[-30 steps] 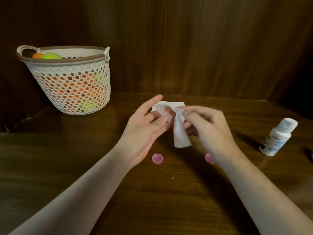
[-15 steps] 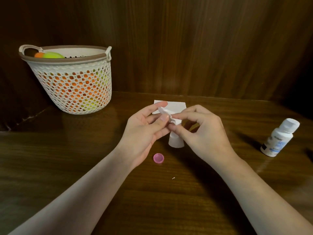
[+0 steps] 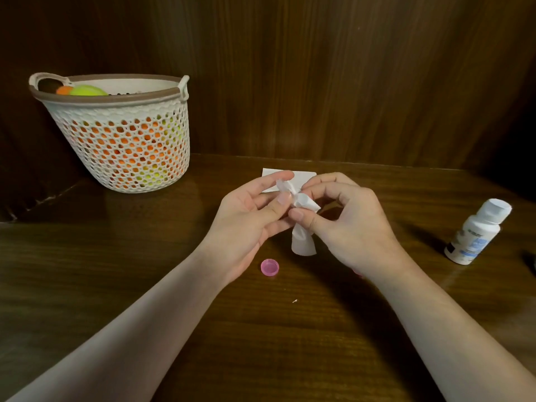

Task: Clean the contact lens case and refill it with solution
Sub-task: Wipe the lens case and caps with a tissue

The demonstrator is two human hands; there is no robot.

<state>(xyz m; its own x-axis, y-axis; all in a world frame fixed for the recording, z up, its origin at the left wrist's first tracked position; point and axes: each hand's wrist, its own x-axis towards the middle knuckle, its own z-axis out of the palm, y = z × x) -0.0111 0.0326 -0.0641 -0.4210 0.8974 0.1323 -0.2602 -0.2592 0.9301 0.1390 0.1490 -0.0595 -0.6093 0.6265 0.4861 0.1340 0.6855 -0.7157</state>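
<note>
My left hand holds the clear contact lens case between thumb and fingers; the case is mostly hidden behind fingers and tissue. My right hand pinches a white tissue and presses its twisted end into the case. The tissue's loose tail hangs down between my hands. A pink cap lies open side up on the table below my left hand. The white solution bottle stands capped at the right. Only a sliver of a second pink cap shows under my right wrist.
A white mesh basket with orange and yellow-green balls stands at the back left. A flat white paper lies on the dark wooden table behind my hands. A dark wood wall closes the back. A small dark object sits at the right edge.
My right hand has moved in against my left, gathering the tissue and twisting its end into the case. The second pink cap became hidden under my right wrist.
</note>
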